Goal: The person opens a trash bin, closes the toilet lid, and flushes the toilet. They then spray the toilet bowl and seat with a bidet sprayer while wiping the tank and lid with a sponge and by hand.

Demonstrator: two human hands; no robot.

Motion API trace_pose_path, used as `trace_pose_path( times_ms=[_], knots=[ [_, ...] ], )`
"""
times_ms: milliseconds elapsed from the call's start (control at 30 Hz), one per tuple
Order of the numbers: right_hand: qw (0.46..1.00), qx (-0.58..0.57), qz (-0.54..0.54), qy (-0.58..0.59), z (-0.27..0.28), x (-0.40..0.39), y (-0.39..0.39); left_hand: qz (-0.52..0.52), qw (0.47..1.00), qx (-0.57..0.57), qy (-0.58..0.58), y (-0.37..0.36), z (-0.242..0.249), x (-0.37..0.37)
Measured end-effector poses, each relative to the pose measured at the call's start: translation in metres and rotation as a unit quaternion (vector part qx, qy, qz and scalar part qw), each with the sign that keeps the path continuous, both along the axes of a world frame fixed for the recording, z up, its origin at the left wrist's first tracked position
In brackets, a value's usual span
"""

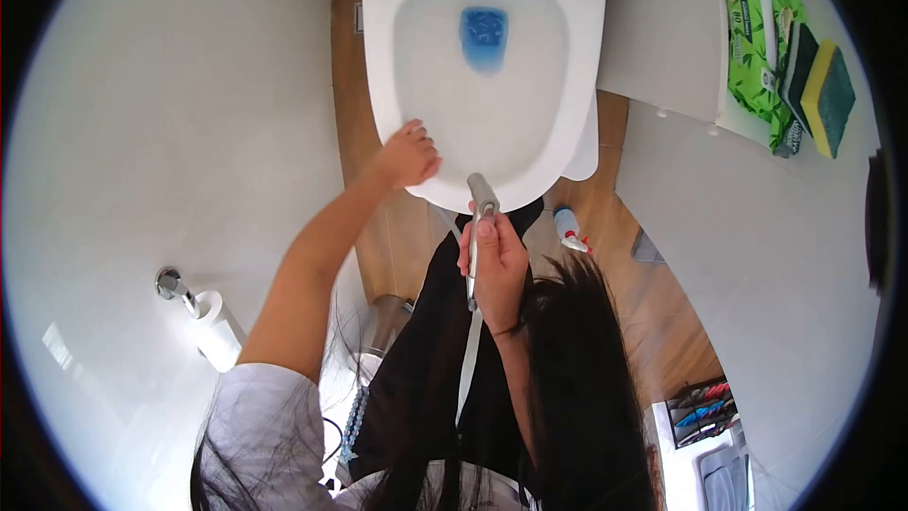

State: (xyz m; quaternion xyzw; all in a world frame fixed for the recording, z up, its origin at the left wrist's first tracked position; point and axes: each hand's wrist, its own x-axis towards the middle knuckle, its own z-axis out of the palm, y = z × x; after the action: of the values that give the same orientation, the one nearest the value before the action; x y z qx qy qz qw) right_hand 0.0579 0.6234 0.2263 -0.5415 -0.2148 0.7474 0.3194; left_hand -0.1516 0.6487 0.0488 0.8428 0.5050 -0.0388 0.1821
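A white toilet (579, 57) stands in front of me, with blue water (484, 30) at the bottom of its bowl. My right hand (497, 260) is closed around a metal bidet sprayer (482, 194), thumb on top. The sprayer's head points at the bowl from just over the front rim. From its lower end a pale hose (468, 360) runs down over my dark trousers. At the front left of the rim is my left hand (411, 153), its fingers curled in. Whether it grips the rim or something small is hidden.
A spray bottle (567, 225) is on the wooden floor (605, 322), right of my legs. On the right ledge are green wipes packs (752, 38) and sponges (828, 99). A toilet paper roll (218, 331) hangs on the left wall. A metal bin (388, 322) stands below.
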Motion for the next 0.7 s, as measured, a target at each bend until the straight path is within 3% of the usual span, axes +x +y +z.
trace_pose_path(
  times_ms=[100,233,300,333,367,433,500,633,700],
  knots=[
    [1.0,-0.016,0.013,-0.015,-0.004,0.01,-0.006,-0.073,0.996,0.02,0.039,0.04,0.005,-0.036],
    [0.996,0.018,-0.044,-0.082,-0.009,0.01,-0.007,-0.064,0.99,0.07,0.105,0.064,0.004,-0.029],
    [0.994,0.029,-0.065,-0.087,-0.015,0.009,-0.003,0.065,0.994,0.022,0.088,0.065,-0.003,0.005],
    [0.991,0.027,-0.103,-0.087,-0.016,0.007,0.001,0.149,0.987,-0.066,0.003,0.068,-0.003,0.026],
    [0.986,0.026,-0.139,-0.087,-0.017,0.005,0.004,0.229,0.958,-0.152,-0.084,0.075,-0.002,0.05],
    [0.985,0.041,-0.147,-0.085,-0.016,0.003,0.012,0.363,0.859,-0.2,-0.302,0.087,-0.012,0.09],
    [0.983,0.065,-0.148,-0.088,-0.014,0.0,0.015,0.43,0.776,-0.255,-0.385,0.105,-0.011,0.119],
    [0.986,0.054,-0.132,-0.084,-0.009,-0.001,0.013,0.443,0.755,-0.245,-0.416,0.118,-0.007,0.137],
    [0.992,0.037,-0.087,-0.086,-0.005,-0.003,0.012,0.464,0.736,-0.344,-0.353,0.116,-0.006,0.132]
  ],
)
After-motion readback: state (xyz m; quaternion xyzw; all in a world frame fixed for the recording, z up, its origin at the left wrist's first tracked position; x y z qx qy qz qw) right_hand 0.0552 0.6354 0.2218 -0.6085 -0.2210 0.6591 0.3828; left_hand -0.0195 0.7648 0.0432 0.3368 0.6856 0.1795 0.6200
